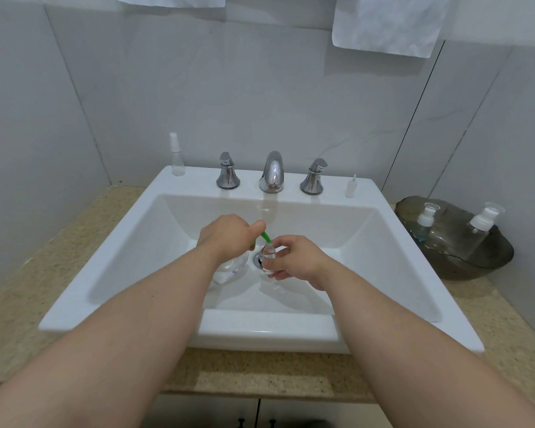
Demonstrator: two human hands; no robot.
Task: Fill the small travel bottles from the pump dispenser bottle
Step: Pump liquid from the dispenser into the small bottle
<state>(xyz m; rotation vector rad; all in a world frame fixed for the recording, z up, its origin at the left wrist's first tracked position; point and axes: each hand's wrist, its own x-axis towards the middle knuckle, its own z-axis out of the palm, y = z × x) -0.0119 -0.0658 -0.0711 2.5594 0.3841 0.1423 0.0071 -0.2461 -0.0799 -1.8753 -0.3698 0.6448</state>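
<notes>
Bottom edge: cabinet doors [217,412] w/ two dark knobs, cut off by the frame. Above them a speckled beige counter [260,372], w/ the white sink [121,273] set into it.

Both bare forearms reach into the basin. Left hand [226,239]: fingers curled down over the top of the pump dispenser bottle [230,268], gripping its pump head. The hand hides most of the pump; only the green spout [263,235] and the clear lower body show. There's a purplish mark on the body, too blurred to read. The bottle sits low in the basin, left of the drain [258,260]; can't tell if the base rests on the floor.

Right hand [294,261]: thumb + fingers pinch the small travel bottle [268,257], which is clear, upright and over the drain, just right of the dispenser. Its neck meets the spout tip. Fill level is hard to make out.

Far ledge, L to R: a clear spray bottle [176,156], a chrome handle [227,171], the faucet [271,173], a second handle [314,177] and a small white nozzle piece [351,186].

Far right on the counter: a dark glass bowl [476,267] holding two clear pump-top bottles [424,222] [481,225], the left one w/ blue liquid at the bottom. No text legible on either.

On the wall, white towels [386,26] [170,0] are cut off by the top edge.
</notes>
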